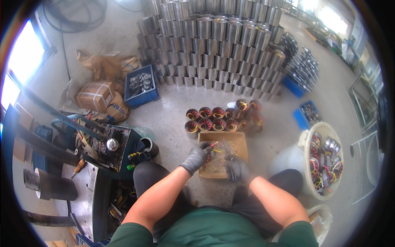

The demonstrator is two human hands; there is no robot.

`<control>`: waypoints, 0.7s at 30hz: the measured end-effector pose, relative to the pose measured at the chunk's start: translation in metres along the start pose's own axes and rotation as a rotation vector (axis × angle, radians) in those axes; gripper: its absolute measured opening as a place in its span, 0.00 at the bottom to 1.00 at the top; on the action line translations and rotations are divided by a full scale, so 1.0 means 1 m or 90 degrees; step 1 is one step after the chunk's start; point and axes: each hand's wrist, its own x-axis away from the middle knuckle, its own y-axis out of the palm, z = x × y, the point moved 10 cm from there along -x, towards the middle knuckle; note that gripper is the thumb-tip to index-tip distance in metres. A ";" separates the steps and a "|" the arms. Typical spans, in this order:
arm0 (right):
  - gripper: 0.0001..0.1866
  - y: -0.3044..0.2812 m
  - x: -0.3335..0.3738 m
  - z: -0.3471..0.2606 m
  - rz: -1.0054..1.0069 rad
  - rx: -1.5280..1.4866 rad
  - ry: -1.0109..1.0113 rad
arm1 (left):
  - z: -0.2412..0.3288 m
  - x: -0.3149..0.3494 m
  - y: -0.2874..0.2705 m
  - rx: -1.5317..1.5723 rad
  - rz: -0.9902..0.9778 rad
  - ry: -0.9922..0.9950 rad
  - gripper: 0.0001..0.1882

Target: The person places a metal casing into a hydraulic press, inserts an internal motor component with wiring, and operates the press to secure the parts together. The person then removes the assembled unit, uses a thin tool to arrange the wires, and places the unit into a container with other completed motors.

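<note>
My left hand (196, 158), in a grey glove, is closed on a small motor stator with red and yellow wires (208, 157), mostly hidden by the fingers. The stator is over a shallow cardboard box (242, 149) with small scraps on its bottom. My right hand (238, 168), also gloved, is closed around a dark, slim, blade-like tool (226, 147) that points up and away from me. Blur keeps me from telling its exact kind. Just past the box stand several stators in round metal housings (205, 113), with red inner parts and yellow wires.
Stacked steel cylinders (205, 45) form a wall at the back. A white barrel (288, 152) of stators stands at right. Blue crates (142, 101) hold metal parts. At left are a metal bench (88, 193), a screwdriver (79, 166) and a taped carton (94, 95).
</note>
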 end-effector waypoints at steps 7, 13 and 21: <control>0.23 0.016 -0.003 0.012 -0.011 0.067 0.072 | -0.003 -0.004 -0.003 -0.133 -0.011 0.051 0.13; 0.18 0.014 -0.008 0.013 -0.006 0.119 0.089 | -0.002 0.004 0.012 -0.222 -0.089 -0.004 0.17; 0.10 0.025 0.003 0.009 -0.020 0.128 0.067 | -0.007 0.002 0.014 -0.236 -0.105 -0.021 0.17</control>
